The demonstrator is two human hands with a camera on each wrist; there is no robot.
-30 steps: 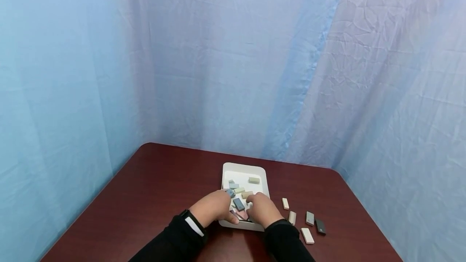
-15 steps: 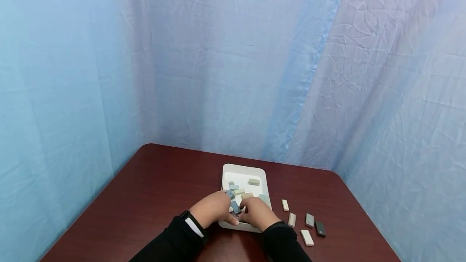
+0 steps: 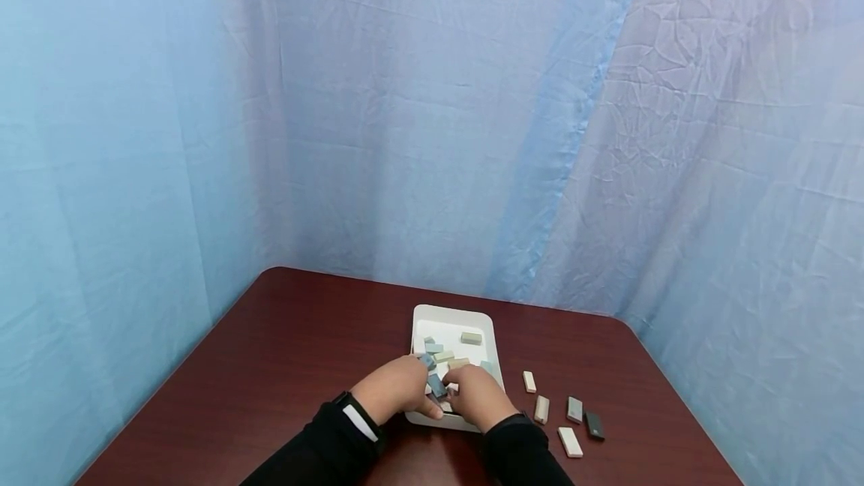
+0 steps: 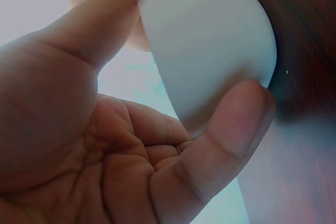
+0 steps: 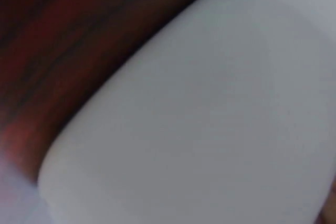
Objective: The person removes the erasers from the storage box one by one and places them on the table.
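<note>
From the head view, both hands are working over the near end of a white tray sitting on the bench. The left hand is pinching a grey-blue block; the right hand is curling beside it, its hold unclear.

In the left wrist view, the fingers are curling against the tray's corner.

The right wrist view is showing only the tray wall.

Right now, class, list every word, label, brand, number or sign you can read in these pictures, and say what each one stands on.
None: no readable text in any view.
The small blocks on the table and in the white tray show plain faces, with no marks visible at this size.
The white stripe on the left sleeve's black cuff carries no legible marking.
Both wrist views show only blank tray wall.
</note>
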